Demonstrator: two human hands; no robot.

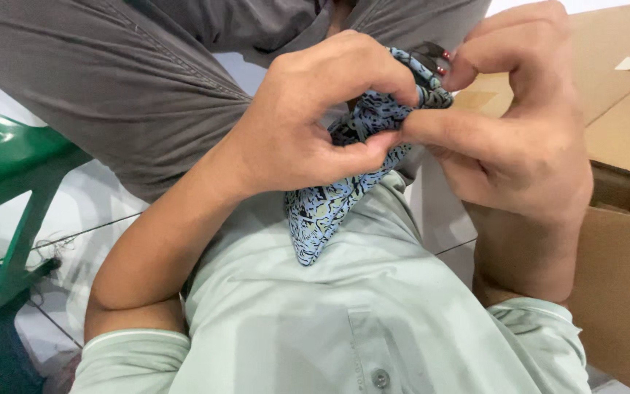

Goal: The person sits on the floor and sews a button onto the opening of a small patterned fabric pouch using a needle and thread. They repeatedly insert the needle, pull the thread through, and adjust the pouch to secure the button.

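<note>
White floor tiles (82,219) show below, with a green plastic chair (16,168) off to the left side and a brown cardboard box (621,241) close on the right. Both hands are up in front of a pale green shirt (373,314), and grey trousers (133,87) fill the top. Between the hands is a small piece of blue patterned cloth (322,211) — it is bunched at the top and one end hangs down loose over the shirt. The left hand (308,117) has its grip shut tight on the bunched part, thumb pressed on it. The right hand (512,124) pinches the same cloth from the other side, next to a small dark clip with red bits (435,58). I think the cloth is soft, light and floppy, so the bunched top is the best place to hold. The box edge is near the right hand — more open room is on the left.
</note>
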